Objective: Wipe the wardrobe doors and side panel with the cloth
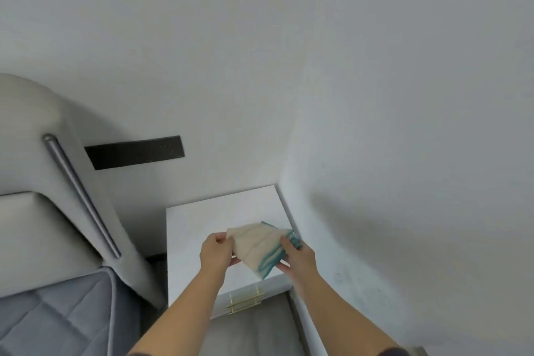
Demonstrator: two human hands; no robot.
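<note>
Holding the folded cloth (pixel 258 247) between both hands, I have it in the lower centre of the frame, over the white top of the nightstand (pixel 199 220). The cloth is cream with teal stripes along its right and lower edges. My left hand (pixel 217 251) pinches its left corner, thumb and fingers curled in tight on the fabric. My right hand (pixel 297 257) grips the striped right edge, thumb on top and fingers curled beneath. The cloth stretches flat between the two hands. Whether its low corner touches the nightstand top I cannot tell.

Just right of my right hand, the white side panel (pixel 404 167) rises and fills the right half of the frame; a soft shadow lies across it at mid height. The cloth is near this panel but apart from it. The panel meets the pale wall (pixel 202 37) in a corner directly behind the nightstand.

On the nightstand's front face, below my forearms, sits a brass handle (pixel 245 300). Grey floor (pixel 260 332) shows beneath it, at bottom centre.

At the left of the frame stands a padded grey headboard (pixel 34 130), with a slanted metal trim strip (pixel 82 196) running down its edge. A black switch panel (pixel 134 152) is fixed to the wall between the headboard and the nightstand. A quilted grey mattress (pixel 57 315) fills the lower left corner.
</note>
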